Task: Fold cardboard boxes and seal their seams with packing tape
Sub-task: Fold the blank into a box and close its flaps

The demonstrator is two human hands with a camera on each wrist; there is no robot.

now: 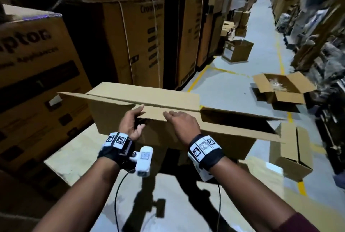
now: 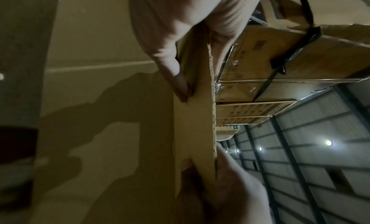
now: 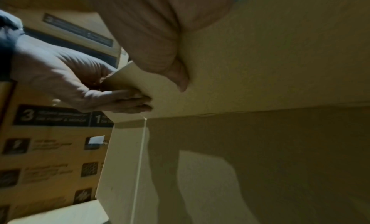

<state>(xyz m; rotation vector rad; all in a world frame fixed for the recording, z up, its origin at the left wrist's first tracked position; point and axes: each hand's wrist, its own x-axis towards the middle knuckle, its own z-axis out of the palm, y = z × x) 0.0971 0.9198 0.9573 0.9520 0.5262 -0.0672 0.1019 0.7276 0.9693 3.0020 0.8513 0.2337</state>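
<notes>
1. The step in hand, as I judge it, is folding: the box (image 1: 149, 112) is held up in front of the person, at centre in the head view, with its top flaps partly down and no tape on its seam.
2. The far flap (image 1: 143, 94) lies flat. The near flap (image 1: 155, 113) comes down to meet it along a seam running from 9 to 3 o'clock.
3. The side flaps stick out. One points to 9 o'clock; the right flap (image 1: 240, 117) points to 3 o'clock and leaves a dark gap into the box.
4. The left hand (image 1: 131, 122) pinches the left corner of the near flap. In the left wrist view its thumb is on one face of the cardboard edge and its fingers (image 2: 226, 24) on the other.
5. The right hand (image 1: 183, 124) lies flat on the near flap, fingers straight and narrow, pressing rather than gripping. The right wrist view shows its thumb (image 3: 180, 78) against the cardboard.
6. No tape roll or dispenser is visible in any view, so I cannot say where it is.
7. An open box (image 1: 281, 89) sits on the floor (image 1: 224, 80) at 2 o'clock, and stacked cartons (image 1: 141, 41) stand at 12 o'clock.
8. The next move likely calls for tucking the side flaps in, pressing the long flaps level until their edges meet, then setting the box down so a hand is free for tape.
</notes>
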